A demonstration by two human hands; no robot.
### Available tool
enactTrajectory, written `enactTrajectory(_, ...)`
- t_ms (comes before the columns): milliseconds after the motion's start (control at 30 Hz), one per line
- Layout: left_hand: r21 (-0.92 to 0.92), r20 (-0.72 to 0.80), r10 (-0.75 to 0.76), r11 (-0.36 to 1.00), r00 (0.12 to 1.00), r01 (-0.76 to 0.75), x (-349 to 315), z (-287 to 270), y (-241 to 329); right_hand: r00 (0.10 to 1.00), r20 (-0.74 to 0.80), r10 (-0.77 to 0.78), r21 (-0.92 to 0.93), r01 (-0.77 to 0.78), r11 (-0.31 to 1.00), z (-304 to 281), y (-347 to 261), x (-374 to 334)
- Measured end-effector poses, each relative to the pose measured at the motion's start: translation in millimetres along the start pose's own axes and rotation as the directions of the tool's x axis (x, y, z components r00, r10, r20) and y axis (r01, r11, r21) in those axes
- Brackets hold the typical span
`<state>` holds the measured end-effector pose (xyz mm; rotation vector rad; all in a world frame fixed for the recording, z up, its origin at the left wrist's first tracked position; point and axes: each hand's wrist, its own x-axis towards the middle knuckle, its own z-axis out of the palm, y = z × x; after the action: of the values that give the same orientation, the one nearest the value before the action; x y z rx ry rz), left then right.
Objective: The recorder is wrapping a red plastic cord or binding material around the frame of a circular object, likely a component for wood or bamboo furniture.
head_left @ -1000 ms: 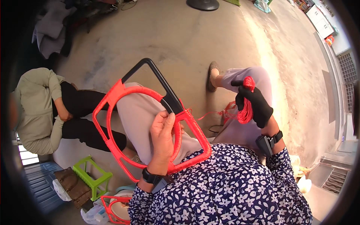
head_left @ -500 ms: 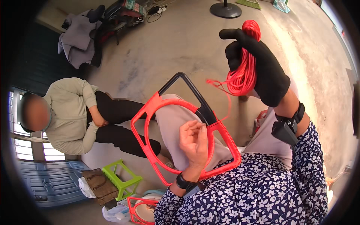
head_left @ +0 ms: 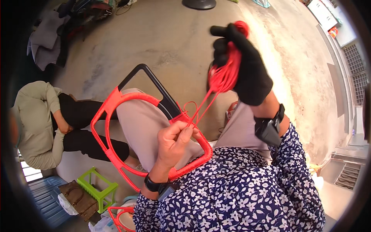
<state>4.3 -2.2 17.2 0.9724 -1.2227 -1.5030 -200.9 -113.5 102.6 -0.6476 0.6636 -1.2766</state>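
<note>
A frame (head_left: 109, 150) with a round inner ring rests against my lap and leg; most of it is wrapped in red cord, while its upper corner is bare black. My bare left hand (head_left: 173, 142) is beside the wrapped right side, thumb and fingers pinched on red strands. Those strands run up to a bundle of red cord (head_left: 225, 73). My right hand (head_left: 247, 65), in a black glove, is closed round that bundle above and to the right of the frame. The glove is slightly blurred, and a thin loop of cord curls near the frame's black part.
Another person (head_left: 34, 120) sits at the left, hands together. Lower left are a green stool (head_left: 98, 187), a brown handbag (head_left: 79, 199) and a second red frame (head_left: 116, 216). A black round base (head_left: 199, 4) stands on the floor at the top.
My left hand has closed from loosely curled fingers onto red strands, which now stretch taut to the bundle. The whole view has shifted, so the frame and person appear farther left.
</note>
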Motion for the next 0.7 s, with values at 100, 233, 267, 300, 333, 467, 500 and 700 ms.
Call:
enactTrajectory(100,-0.149,0.002,0.006,0.989,1.000,-0.005,3.0,6.9,-1.6,0.999,-0.024,-0.021,-0.066,0.020,0.998,-40.1,-9.1,-8.6)
enactTrajectory(233,-0.213,0.013,-0.120,0.970,0.993,0.120,1.9,-2.9,-2.3,0.992,-0.122,0.015,-0.409,-0.064,0.910,-41.6,8.2,-35.3)
enactTrajectory(267,-0.218,0.000,-0.133,0.967,0.991,0.130,2.0,-1.0,-2.0,0.997,-0.016,0.081,-0.486,-0.079,0.870,-47.3,11.6,-37.9)
enactTrajectory(300,-0.222,-0.013,-0.146,0.965,0.989,0.140,2.1,0.2,-1.6,0.985,0.083,0.154,-0.559,-0.082,0.825,-49.4,13.6,-40.5)
enactTrajectory(333,-0.220,-0.014,-0.149,0.965,0.989,0.142,2.1,-0.3,-0.7,0.967,0.076,0.242,-0.578,-0.154,0.801,-47.3,18.4,-45.8)
enactTrajectory(467,-0.002,0.049,-0.121,0.993,0.991,0.122,2.2,0.0,-0.2,0.961,0.109,0.253,-0.711,-0.103,0.696,-37.3,48.4,-62.0)
enactTrajectory(500,0.032,0.051,-0.101,0.995,0.994,0.099,1.9,0.8,-1.1,0.952,0.129,0.278,-0.745,-0.092,0.661,-41.3,56.3,-63.5)
enactTrajectory(700,-0.137,-0.008,-0.116,0.984,0.993,0.113,1.9,4.0,-2.4,0.920,0.028,0.390,-0.572,-0.305,0.761,-29.6,56.0,-70.1)
